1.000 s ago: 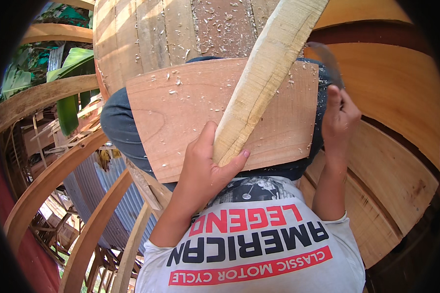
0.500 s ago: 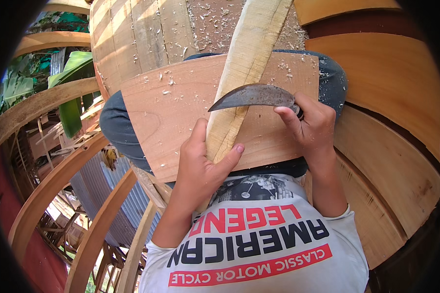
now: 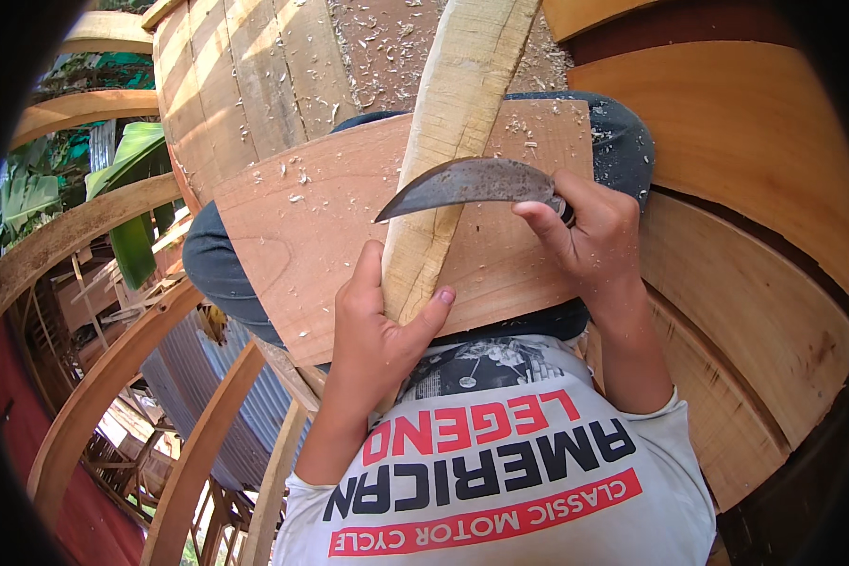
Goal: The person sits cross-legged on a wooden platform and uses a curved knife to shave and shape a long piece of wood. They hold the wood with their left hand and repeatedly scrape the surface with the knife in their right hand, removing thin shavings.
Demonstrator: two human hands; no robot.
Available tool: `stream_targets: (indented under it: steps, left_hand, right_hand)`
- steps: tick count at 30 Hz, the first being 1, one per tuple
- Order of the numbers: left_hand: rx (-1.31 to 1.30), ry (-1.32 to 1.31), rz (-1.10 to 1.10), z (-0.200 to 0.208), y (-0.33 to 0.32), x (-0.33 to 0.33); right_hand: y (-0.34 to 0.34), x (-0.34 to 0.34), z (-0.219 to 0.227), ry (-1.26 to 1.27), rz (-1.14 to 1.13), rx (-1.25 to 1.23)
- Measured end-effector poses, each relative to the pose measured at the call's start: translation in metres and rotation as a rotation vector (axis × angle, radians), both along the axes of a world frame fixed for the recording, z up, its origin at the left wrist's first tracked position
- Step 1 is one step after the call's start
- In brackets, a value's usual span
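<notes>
A long pale piece of wood (image 3: 443, 123) slants up from my lap toward the far side, its near end in my left hand (image 3: 377, 325). The thumb lies along its right side and the fingers go round the left. My right hand (image 3: 599, 231) is closed around the handle of a curved knife (image 3: 472, 184), most of the handle hidden in the fist. The dark, stained blade crosses over the wood with its tip pointing left; I cannot tell whether it touches. Under the wood a flat reddish board (image 3: 302, 217) rests across my legs.
Wood shavings are scattered over the board and the plank floor (image 3: 245, 75) beyond. Wide curved planks (image 3: 717, 123) rise at the right. Curved wooden ribs (image 3: 113, 377) with gaps between them stand at the left, with green leaves (image 3: 132, 156) and corrugated sheets (image 3: 208, 387) outside.
The whole view has shifted slightly, so the scene sits a little further left. My hands, the knife and the wood keep nearly the same positions relative to each other.
</notes>
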State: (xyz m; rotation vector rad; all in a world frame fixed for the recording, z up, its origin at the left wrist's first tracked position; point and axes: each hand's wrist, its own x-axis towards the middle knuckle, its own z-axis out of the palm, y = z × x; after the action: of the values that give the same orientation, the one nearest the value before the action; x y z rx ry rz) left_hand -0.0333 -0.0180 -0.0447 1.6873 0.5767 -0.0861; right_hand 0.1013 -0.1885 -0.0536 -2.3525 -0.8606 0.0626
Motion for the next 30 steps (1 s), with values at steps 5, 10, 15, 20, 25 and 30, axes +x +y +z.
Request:
stream_targets:
  steps: [5,10,15,20,25,30]
  left_hand:
    - [0.036,0.063,-0.049,0.006,0.004,-0.005]
    - [0.078,0.027,-0.049,0.003,0.002,0.001]
    - [-0.033,0.138,-0.039,0.002,0.003,-0.003]
    - [-0.204,0.185,-0.011,0.007,0.003,0.000]
    - [-0.229,0.183,0.007,0.009,0.001,-0.003]
    - [-0.208,0.162,0.015,0.005,-0.003,-0.008]
  right_hand:
    - [-0.024,0.041,0.002,0.164,-0.414,0.195]
    - [-0.016,0.022,0.010,0.186,-0.223,0.176]
    - [-0.012,0.002,-0.001,0.289,-0.184,0.144]
    - [-0.004,-0.007,-0.007,0.261,-0.110,0.023]
    - [0.005,-0.011,-0.005,0.204,-0.079,-0.021]
    - [0.003,-0.008,-0.002,0.231,-0.110,-0.132]
